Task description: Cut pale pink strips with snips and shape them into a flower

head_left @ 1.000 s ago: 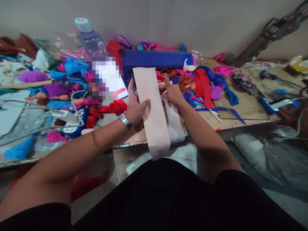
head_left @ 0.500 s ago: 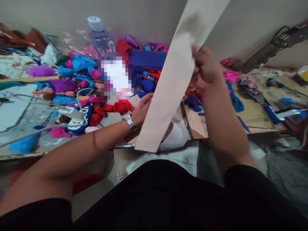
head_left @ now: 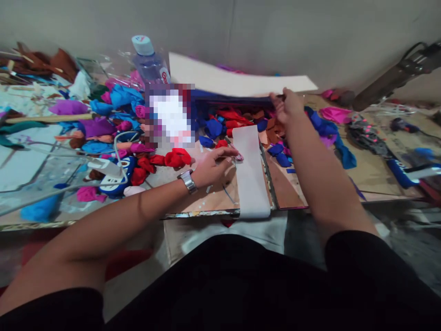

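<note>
My right hand (head_left: 287, 105) is raised toward the back of the bench, fingers closed on the lower right edge of a long, stiff cream strip (head_left: 237, 82). The strip stretches leftward, slightly bowed, in front of the wall. Lower down, my left hand (head_left: 213, 166), with a metal watch on the wrist, reaches over the bench. Its thumb and forefinger come together at a small pink item (head_left: 240, 156), too small to name. Under that lies a pale paper-like strip (head_left: 253, 179), running front to back and curling over the bench edge.
Red (head_left: 177, 157) and blue fabric pieces (head_left: 213, 128) lie scattered around. A clear bottle (head_left: 151, 62) and a pixelated bright patch (head_left: 170, 115) stand at back left. A power socket block (head_left: 117, 177) with cables sits left. A dark cylindrical tool (head_left: 382, 76) leans at right.
My right hand has swung the cream strip up and back, from steeply slanted to nearly level. My left hand has come into plain view beside the pale strip on the bench.
</note>
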`<control>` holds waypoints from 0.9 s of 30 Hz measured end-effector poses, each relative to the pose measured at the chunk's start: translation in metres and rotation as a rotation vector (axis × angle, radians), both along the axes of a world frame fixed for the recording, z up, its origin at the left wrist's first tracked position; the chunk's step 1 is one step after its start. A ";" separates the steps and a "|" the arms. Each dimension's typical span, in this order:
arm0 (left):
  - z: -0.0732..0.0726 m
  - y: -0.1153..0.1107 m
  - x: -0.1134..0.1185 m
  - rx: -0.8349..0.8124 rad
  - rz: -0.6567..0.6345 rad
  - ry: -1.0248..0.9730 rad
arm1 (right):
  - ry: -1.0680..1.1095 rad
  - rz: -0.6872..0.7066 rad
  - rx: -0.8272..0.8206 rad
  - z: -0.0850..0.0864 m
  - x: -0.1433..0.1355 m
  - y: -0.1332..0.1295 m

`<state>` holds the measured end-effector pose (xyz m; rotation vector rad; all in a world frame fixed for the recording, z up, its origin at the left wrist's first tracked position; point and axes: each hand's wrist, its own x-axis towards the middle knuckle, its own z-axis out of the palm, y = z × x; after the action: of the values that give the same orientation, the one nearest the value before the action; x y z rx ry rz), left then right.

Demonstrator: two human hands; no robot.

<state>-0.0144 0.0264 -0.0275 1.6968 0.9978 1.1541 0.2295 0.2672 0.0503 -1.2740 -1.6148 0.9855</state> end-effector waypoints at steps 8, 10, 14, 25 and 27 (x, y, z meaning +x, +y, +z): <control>0.006 -0.005 0.003 0.021 -0.001 0.081 | -0.451 0.046 0.163 -0.025 -0.011 -0.109; 0.006 -0.006 0.003 0.022 0.012 0.113 | -0.767 0.289 0.264 -0.029 -0.021 -0.139; 0.010 -0.008 0.000 0.008 -0.088 0.102 | -0.916 0.412 0.346 -0.042 -0.038 -0.168; 0.012 -0.011 -0.002 0.134 -0.267 0.240 | -1.020 0.371 0.352 -0.047 -0.036 -0.169; 0.013 -0.010 0.002 0.270 -0.319 0.275 | -0.998 0.363 0.353 -0.044 -0.034 -0.168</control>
<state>-0.0127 0.0160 -0.0141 2.1840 0.7159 0.8905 0.1951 0.0992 0.0068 -1.3133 -2.7016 0.1705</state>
